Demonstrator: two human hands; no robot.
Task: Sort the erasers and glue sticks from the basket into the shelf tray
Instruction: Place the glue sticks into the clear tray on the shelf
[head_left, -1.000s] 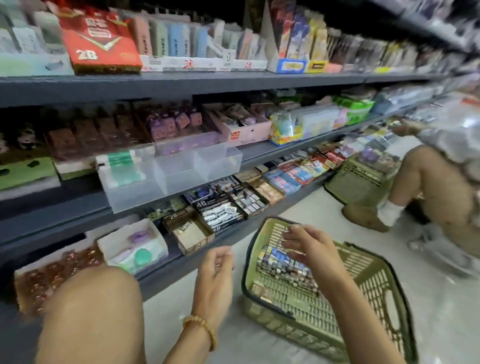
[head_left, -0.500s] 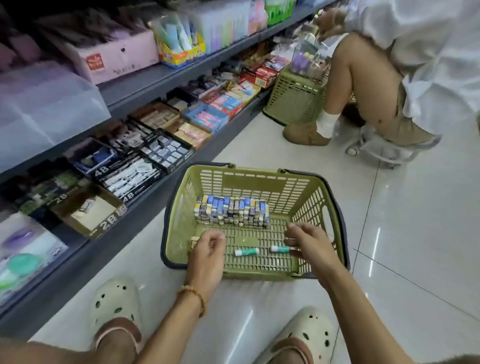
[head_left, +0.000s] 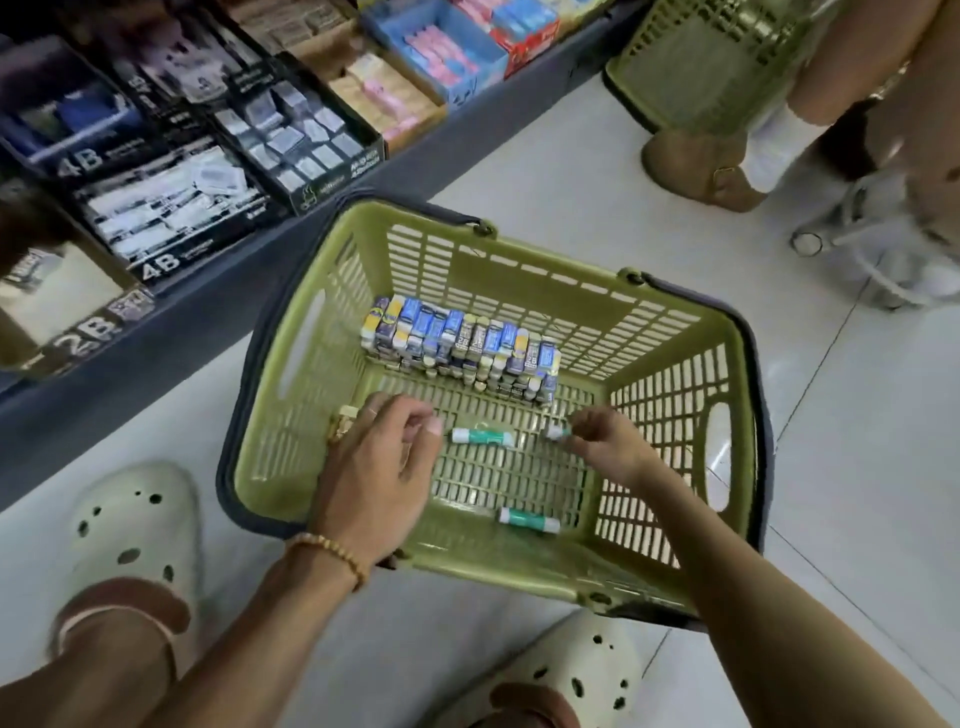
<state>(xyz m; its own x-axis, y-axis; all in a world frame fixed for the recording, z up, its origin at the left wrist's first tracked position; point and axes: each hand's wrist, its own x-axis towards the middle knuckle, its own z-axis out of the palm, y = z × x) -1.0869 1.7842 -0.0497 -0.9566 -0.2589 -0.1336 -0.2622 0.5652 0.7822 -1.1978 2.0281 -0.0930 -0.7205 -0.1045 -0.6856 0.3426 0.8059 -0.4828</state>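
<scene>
- Head view: your left hand (head_left: 382, 452) reaches into the green basket (head_left: 311, 364), fingers loosely curled, holding nothing, its tips just beside a glue stick (head_left: 482, 435).
- Your right hand (head_left: 605, 439) pinches a second glue stick (head_left: 555, 431) by its end.
- A third glue stick (head_left: 529, 520) lies near the front wall.
- Stacked erasers (head_left: 462, 338) sit against the far wall.
</scene>
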